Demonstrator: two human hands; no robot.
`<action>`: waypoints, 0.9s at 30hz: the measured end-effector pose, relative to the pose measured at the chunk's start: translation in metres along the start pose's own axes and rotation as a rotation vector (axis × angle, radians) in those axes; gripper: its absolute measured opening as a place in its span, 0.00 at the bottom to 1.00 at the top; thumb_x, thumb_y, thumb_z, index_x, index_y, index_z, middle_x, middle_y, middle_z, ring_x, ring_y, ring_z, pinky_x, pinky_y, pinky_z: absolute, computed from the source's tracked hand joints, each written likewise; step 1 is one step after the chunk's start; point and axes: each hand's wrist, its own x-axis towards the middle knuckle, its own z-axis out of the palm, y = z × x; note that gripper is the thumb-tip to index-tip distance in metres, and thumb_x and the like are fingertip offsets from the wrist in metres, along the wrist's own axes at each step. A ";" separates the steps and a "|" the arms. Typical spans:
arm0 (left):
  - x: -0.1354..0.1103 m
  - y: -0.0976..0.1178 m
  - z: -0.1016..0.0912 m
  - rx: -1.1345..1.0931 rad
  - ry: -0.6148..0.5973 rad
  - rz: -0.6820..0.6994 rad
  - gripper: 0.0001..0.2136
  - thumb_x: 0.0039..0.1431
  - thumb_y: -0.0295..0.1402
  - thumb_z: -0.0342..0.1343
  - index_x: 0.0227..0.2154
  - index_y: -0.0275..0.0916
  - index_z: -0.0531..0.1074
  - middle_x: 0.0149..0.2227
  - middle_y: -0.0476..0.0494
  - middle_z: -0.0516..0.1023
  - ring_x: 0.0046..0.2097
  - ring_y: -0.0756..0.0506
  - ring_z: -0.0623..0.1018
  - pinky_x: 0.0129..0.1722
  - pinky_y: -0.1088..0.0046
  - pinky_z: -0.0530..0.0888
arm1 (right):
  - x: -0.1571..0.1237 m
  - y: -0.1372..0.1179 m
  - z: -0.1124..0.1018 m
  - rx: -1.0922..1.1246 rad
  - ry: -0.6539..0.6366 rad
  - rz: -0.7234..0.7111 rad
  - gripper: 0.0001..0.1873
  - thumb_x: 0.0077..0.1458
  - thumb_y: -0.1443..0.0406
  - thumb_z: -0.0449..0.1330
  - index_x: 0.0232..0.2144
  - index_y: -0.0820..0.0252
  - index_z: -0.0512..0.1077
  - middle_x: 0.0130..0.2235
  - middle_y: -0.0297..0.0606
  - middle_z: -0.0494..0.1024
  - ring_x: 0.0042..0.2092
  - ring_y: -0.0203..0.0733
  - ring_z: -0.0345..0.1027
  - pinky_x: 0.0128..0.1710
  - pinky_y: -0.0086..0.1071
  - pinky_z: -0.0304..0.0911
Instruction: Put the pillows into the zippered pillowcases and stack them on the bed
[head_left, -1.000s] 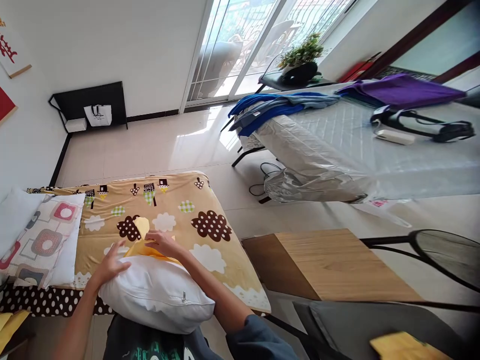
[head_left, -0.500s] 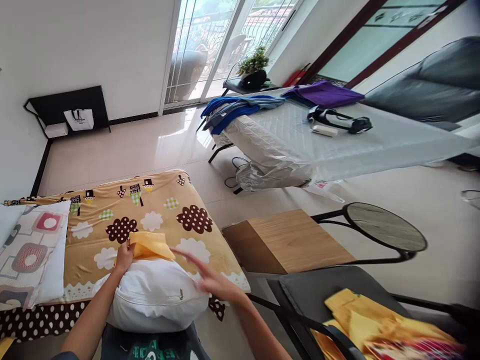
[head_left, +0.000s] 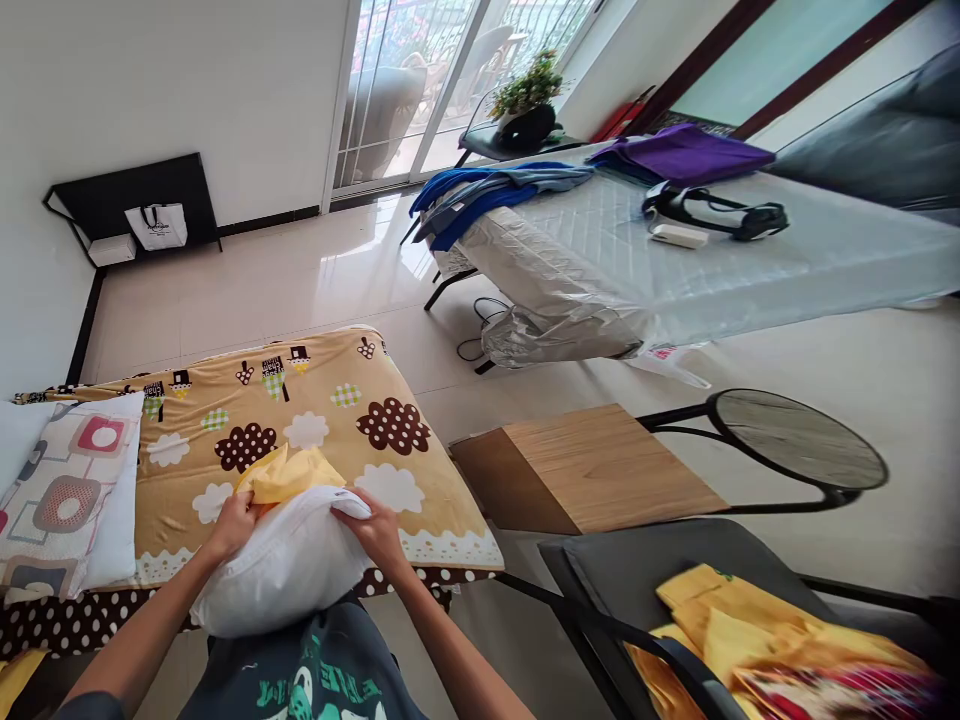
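Observation:
A plump white pillow [head_left: 281,565] rests on my lap against the edge of a low bed. A yellow pillowcase [head_left: 289,472] lies bunched at the pillow's far end. My left hand [head_left: 234,522] is closed on the pillowcase and the pillow's far left corner. My right hand [head_left: 376,530] is closed on the pillow's far right corner, fingers curled over the white fabric. Both forearms reach forward along the pillow's sides.
The bed [head_left: 225,420] wears a tan sheet with brown and white cloud shapes; a patterned pillow [head_left: 64,495] lies at its left. A wooden side table [head_left: 607,465], a round black stool [head_left: 799,440], a chair holding yellow fabric [head_left: 757,640] and a plastic-wrapped mattress [head_left: 675,270] stand to the right.
My right hand came back from the right and gripped the pillow's far corner. The pillow tipped up toward the bed, and the view swung slightly left.

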 end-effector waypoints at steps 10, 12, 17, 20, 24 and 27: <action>-0.032 -0.017 -0.053 -0.178 0.122 -0.090 0.18 0.43 0.48 0.62 0.21 0.35 0.74 0.25 0.42 0.77 0.30 0.44 0.74 0.30 0.71 0.70 | 0.020 -0.010 0.014 0.034 0.153 0.125 0.20 0.42 0.47 0.64 0.26 0.58 0.75 0.28 0.37 0.79 0.31 0.44 0.69 0.33 0.33 0.63; -0.037 -0.028 -0.056 -0.237 0.077 -0.112 0.19 0.45 0.50 0.61 0.25 0.35 0.76 0.27 0.42 0.78 0.32 0.43 0.75 0.33 0.69 0.72 | 0.023 -0.010 0.014 0.077 0.169 0.092 0.21 0.40 0.49 0.66 0.30 0.58 0.75 0.32 0.38 0.80 0.34 0.43 0.70 0.35 0.33 0.64; -0.043 -0.060 -0.038 -0.425 0.029 -0.209 0.31 0.37 0.60 0.64 0.35 0.37 0.78 0.39 0.37 0.81 0.47 0.34 0.77 0.53 0.54 0.71 | 0.040 0.016 0.027 0.168 0.125 0.166 0.25 0.35 0.48 0.68 0.32 0.58 0.72 0.34 0.39 0.79 0.35 0.44 0.70 0.35 0.35 0.66; -0.072 -0.080 -0.030 -0.663 -0.109 -0.143 0.40 0.43 0.67 0.55 0.51 0.40 0.74 0.56 0.34 0.74 0.61 0.31 0.68 0.64 0.50 0.60 | 0.046 0.039 0.035 0.148 -0.004 0.201 0.23 0.35 0.47 0.66 0.28 0.58 0.71 0.30 0.38 0.78 0.32 0.44 0.69 0.32 0.35 0.65; -0.137 -0.106 -0.019 -0.447 -0.081 0.033 0.51 0.37 0.56 0.69 0.66 0.52 0.57 0.70 0.43 0.51 0.71 0.31 0.48 0.70 0.51 0.47 | 0.045 0.052 0.032 0.098 -0.010 0.193 0.22 0.41 0.47 0.62 0.29 0.59 0.72 0.32 0.40 0.79 0.34 0.45 0.70 0.35 0.36 0.66; -0.152 -0.107 0.007 -0.154 0.073 0.012 0.48 0.42 0.43 0.69 0.67 0.55 0.53 0.71 0.47 0.46 0.71 0.32 0.46 0.70 0.52 0.47 | 0.043 0.050 0.030 -0.022 -0.079 0.106 0.21 0.49 0.47 0.56 0.31 0.59 0.72 0.38 0.43 0.79 0.41 0.47 0.71 0.41 0.37 0.66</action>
